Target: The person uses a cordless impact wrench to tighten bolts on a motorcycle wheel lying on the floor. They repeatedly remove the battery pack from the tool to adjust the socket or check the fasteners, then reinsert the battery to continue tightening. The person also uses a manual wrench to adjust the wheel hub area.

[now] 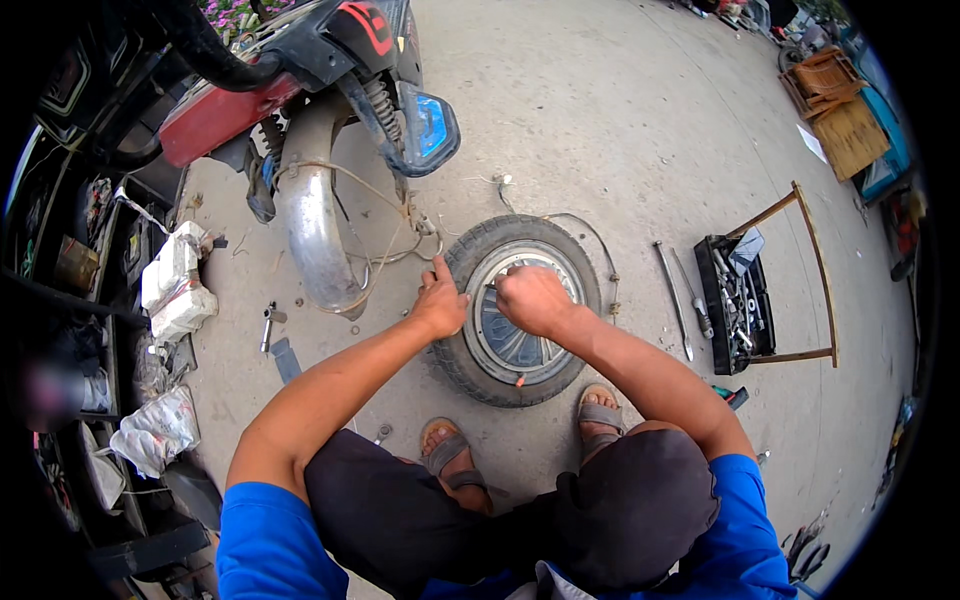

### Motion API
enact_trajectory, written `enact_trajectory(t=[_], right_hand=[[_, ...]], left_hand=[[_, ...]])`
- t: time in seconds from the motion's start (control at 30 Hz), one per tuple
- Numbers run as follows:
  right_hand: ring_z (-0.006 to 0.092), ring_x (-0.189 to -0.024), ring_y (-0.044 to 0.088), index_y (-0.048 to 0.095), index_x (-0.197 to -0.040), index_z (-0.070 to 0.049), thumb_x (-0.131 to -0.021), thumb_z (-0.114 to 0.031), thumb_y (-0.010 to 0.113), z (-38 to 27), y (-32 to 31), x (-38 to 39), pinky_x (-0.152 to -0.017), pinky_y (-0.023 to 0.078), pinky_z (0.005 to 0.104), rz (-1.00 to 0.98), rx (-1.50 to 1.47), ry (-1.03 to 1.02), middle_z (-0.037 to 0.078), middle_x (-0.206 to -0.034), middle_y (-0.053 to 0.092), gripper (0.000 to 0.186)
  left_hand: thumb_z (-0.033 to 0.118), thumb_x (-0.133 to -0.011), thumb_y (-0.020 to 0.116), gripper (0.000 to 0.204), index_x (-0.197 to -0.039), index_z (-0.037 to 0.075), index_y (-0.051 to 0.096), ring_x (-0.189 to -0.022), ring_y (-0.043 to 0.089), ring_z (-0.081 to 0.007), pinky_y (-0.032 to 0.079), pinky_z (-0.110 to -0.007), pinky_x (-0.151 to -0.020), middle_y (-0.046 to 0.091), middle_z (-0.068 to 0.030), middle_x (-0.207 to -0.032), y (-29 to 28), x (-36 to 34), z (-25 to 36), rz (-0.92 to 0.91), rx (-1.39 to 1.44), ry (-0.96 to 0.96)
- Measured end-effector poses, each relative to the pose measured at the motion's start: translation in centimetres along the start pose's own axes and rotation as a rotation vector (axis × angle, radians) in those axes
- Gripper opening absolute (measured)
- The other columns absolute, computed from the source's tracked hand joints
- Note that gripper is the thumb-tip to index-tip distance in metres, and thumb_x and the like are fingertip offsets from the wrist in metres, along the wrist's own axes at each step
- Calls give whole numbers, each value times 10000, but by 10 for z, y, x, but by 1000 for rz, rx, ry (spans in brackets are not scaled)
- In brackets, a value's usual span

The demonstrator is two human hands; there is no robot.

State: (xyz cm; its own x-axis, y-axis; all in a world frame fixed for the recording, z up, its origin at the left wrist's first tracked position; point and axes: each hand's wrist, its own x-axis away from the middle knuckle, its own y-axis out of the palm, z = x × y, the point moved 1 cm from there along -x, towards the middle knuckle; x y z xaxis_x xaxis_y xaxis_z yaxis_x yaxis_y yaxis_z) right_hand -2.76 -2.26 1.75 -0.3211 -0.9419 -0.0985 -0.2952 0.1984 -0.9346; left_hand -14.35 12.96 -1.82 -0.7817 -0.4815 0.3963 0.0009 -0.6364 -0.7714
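Observation:
A wheel with a black rubber tyre (470, 375) and a silver hub (512, 345) lies flat on the concrete between my feet and the vehicle. My left hand (440, 302) rests at the left side of the tyre, index finger stretched out toward the far side. Over the upper middle of the hub, my right hand (535, 300) is closed with its knuckles up. Whatever its fingers grip is hidden beneath them. A thin cable (612, 270) curves along the tyre's right edge. An orange-red tip (520, 380) shows at the rim's near side.
Beyond the wheel at left stands a vehicle with a bare metal mudguard (316, 240). To the right lie a long metal bar (674, 295), a handled tool (703, 318) and a black toolbox (738, 352) beside a wooden frame (822, 270). A socket wrench (267, 325) and white bundles (180, 280) are at left.

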Motion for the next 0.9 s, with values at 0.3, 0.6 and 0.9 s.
enact_trajectory(t=[0.3,0.6,0.9], right_hand=[[403,-792,684,692,-790,-8,-750,-119,616,-2,-5,-16,-741,554,491,-61,42,25,209,-804,693,140],[362,-814,690,685,-782,-34,-757,-115,606,-3,-8,-22,-724,555,468,-135,156,-55,192,-822,694,115],[408,-832,679,596,-1089,24,-814,-155,637,-4,-6,-2,-747,545,496,-92,-3,123,214,-829,685,331]], left_hand=[[233,-914,641,971,-1491,-145,-43,-1326,387,-527,337,-454,-1136,291,-426,-1424,-2,1,1,-6,2,-4],[238,-908,643,975,-1492,-143,-39,-1308,408,-522,356,-451,-1124,304,-418,-1420,0,0,2,-1,-20,-2],[230,-905,651,973,-1495,-129,-36,-1287,429,-527,368,-453,-1113,300,-413,-1425,-1,-1,6,-4,0,-9]])
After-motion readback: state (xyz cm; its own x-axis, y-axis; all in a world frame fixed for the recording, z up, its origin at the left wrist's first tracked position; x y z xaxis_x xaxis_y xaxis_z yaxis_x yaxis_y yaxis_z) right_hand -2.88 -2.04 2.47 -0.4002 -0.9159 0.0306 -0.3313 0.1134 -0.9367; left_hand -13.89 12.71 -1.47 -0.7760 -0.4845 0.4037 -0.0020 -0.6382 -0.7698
